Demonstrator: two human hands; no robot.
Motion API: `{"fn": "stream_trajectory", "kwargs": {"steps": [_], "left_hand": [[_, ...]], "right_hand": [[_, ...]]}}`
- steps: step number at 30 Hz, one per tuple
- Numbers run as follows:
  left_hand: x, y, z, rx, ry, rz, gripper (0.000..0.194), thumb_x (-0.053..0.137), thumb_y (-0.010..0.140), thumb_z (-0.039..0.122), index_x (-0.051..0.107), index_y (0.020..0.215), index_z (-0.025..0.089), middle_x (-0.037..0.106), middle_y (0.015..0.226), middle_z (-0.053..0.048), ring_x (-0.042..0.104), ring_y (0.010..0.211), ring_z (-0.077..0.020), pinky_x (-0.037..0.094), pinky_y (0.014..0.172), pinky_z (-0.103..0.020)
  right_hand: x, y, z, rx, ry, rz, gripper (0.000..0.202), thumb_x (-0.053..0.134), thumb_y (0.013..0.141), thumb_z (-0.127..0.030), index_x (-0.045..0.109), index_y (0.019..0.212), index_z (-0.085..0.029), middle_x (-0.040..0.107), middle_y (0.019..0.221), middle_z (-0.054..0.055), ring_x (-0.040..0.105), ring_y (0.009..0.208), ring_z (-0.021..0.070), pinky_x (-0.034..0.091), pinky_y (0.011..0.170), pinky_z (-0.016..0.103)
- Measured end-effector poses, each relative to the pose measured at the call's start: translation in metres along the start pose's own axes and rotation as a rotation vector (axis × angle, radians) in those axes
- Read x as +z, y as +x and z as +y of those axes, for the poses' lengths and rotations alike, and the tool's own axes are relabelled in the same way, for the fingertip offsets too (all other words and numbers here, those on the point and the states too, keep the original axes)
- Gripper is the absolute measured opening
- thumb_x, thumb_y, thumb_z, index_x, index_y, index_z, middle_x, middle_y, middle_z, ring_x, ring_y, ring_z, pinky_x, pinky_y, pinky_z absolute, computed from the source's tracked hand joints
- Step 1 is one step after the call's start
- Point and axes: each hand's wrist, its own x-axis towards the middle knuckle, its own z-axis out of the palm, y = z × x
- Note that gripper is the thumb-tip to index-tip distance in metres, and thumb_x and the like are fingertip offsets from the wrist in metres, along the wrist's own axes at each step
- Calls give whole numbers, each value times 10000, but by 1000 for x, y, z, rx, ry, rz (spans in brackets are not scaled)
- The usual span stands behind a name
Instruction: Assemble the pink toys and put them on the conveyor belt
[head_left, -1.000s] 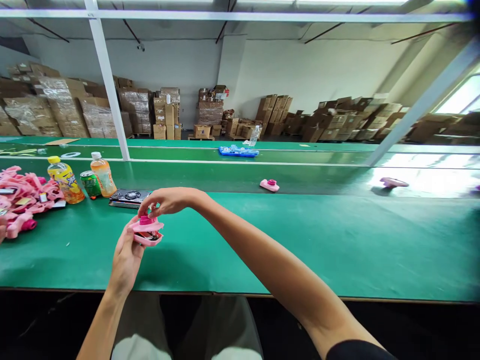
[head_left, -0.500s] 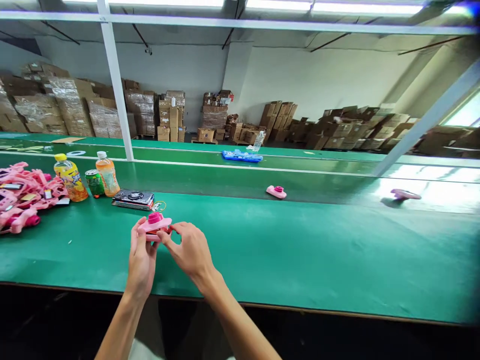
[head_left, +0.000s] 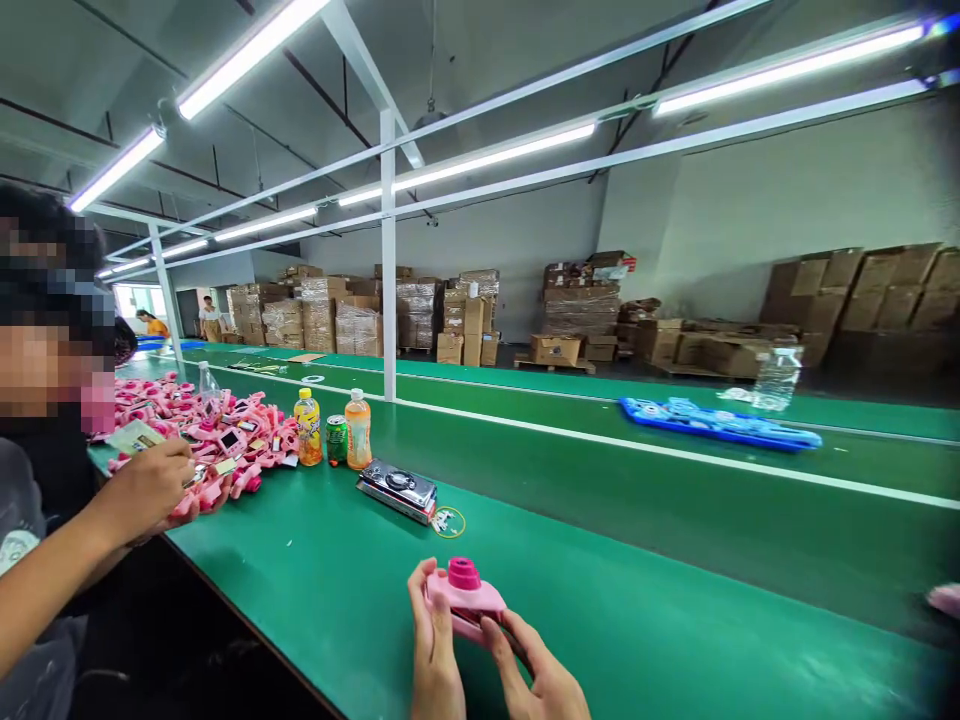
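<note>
a pink camera shell (head_left: pixel 465 592) sits between two bare hands above a green worktop (head_left: pixel 337 580), its darker pink lens ring (head_left: pixel 463 573) pointing up and a dark gap showing between its upper and lower parts. gripping it from both ends seems meant to steady the parts against each other, while the upturned lens leaves the open seam facing the wearer. the left hand (head_left: pixel 435 645), rising from about seven o'clock, is partly closed around the shell's left end, thumb on the near side and fingers behind; the right hand (head_left: pixel 538 668), angled in from five o'clock, has its thumb and bent fingers narrowed on the right end, by the seam. seen from the shell, a dark flat device (head_left: pixel 399 484) lies at eleven o'clock, beside a yellow loop (head_left: pixel 463 527). two drink bottles and a green can (head_left: pixel 337 441) stand between ten and eleven, apparently out of the hands' way; a heap of pink parts (head_left: pixel 259 440) fills ten, and a co-worker's hand (head_left: pixel 150 485) works at its near edge. a blue tray (head_left: pixel 720 428) rests at two o'clock
</note>
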Motion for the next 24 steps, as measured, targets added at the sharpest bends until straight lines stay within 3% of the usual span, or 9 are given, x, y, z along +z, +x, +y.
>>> {"fn": "stream_trajectory", "kwargs": {"steps": [2,6,9,13,16,20,22,24], "left_hand": [[26,-18,-1,-135,-194,-71,430,547,885,687,515,1276,512,673,1288,-6,610,1258,-376,592,734,-541],[100,-75,-16,-253,-274,-147,628,710,754,721,553,1252,371,700,1214,-127,677,1151,-375,612,775,-470],[133,-108,-26,-426,-461,-163,713,608,820,756,460,1302,253,680,1211,-172,706,1085,-300,572,922,-402],[134,-124,-23,-587,-717,-184,662,655,856,663,405,1305,245,654,1218,-127,689,1059,-226,526,923,-313],[130,-124,-19,-598,-759,-206,593,705,845,608,456,1248,251,659,1138,-68,695,994,-196,534,859,-285],[131,-131,-16,-609,-731,-277,507,684,869,596,503,1198,254,658,1100,-30,679,980,-153,530,836,-235],[131,-140,-15,-618,-686,-362,516,679,862,618,515,1193,257,656,1106,-26,671,978,-154,534,815,-226],[131,-152,-14,-626,-619,-462,544,665,854,649,520,1203,258,648,1141,-33,664,993,-168,541,802,-232]], "right_hand": [[0,-2,6,-5,-26,32,446,716,704,-655,778,888,-253,773,992,110,740,921,320,609,856,389],[8,-8,-3,43,26,6,491,660,772,-677,683,955,-222,753,1005,114,733,943,292,600,838,367],[16,-20,-23,20,50,173,525,695,759,-664,589,1021,-222,743,971,99,727,945,275,596,817,367],[19,-35,-46,-85,9,260,444,685,802,-615,595,979,-218,727,895,69,720,855,229,586,786,351],[14,-45,-49,-98,48,299,420,703,815,-593,598,957,-213,710,854,41,710,795,201,580,774,338],[-3,-65,-48,-66,106,474,380,598,921,-580,630,965,-204,718,902,65,711,835,201,571,785,331],[-17,-74,-54,-66,111,422,372,556,957,-557,662,1024,-207,723,1047,90,701,960,211,567,840,330],[-36,-83,-63,-19,120,245,365,587,948,-542,689,1065,-212,725,1103,85,690,1021,216,564,876,323]]}}
